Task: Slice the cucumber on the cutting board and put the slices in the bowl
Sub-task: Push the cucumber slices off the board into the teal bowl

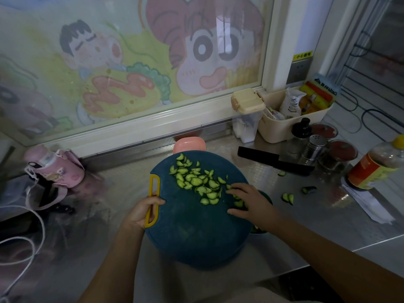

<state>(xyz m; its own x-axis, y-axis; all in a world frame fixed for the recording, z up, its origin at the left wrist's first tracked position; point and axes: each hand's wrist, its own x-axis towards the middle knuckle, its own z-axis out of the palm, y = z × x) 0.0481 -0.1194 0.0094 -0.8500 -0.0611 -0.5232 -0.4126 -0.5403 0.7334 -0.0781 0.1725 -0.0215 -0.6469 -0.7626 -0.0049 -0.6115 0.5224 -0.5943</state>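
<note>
Your left hand [144, 209] grips the round dark-teal plastic cutting board [192, 232] by its yellow handle [154, 184]. Your right hand [247, 202] presses flat-fingered on the thin green cucumber slices [196, 182] heaped at the board's right rim.

The slices look light, wet and slippery, so sweep them rather than pinch.

The dark bowl [267, 196] sits mostly hidden beneath that rim, towards the steel worktop's [317, 226] front edge. The black knife [275, 161] lies near, behind and to the right.

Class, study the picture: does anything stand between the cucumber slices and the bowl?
Nothing visible does. The right hand rests on the cucumber slices at the cutting board's right edge, and the bowl sits just beyond, mostly hidden under board and hand.
</note>
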